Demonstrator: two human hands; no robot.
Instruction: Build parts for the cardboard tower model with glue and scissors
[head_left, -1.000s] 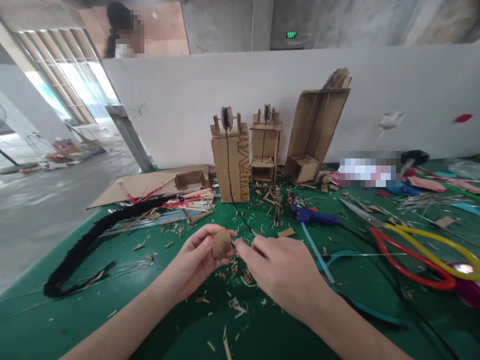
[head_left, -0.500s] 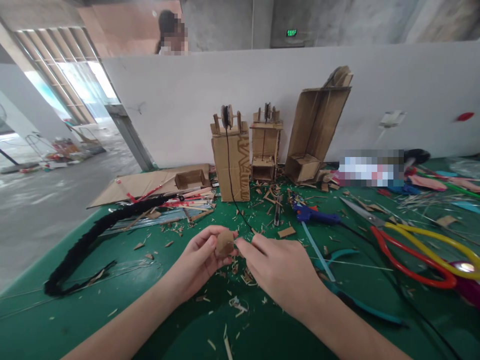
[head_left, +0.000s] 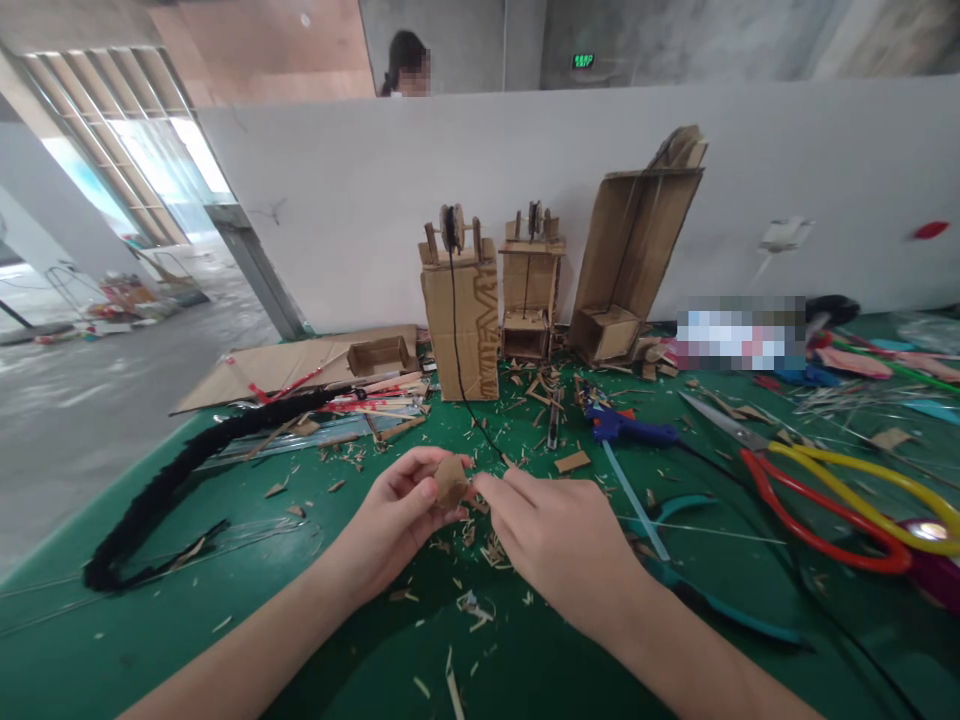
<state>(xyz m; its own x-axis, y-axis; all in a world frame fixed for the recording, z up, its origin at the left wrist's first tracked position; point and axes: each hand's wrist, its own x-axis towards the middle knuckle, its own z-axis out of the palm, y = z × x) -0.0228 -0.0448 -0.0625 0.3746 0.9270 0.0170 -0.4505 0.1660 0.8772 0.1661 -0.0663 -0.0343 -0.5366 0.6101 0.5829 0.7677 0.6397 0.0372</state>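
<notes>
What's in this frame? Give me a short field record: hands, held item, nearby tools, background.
left hand: left hand pinches a small cardboard piece above the table
right hand: right hand, fingers at the piece's right edge
surface: green table, strewn with cardboard scraps
nearby tools: blue glue gun; red-and-yellow scissors; teal pliers
left side: black braided rope
back: cardboard tower with black cord, by the white partition
</notes>
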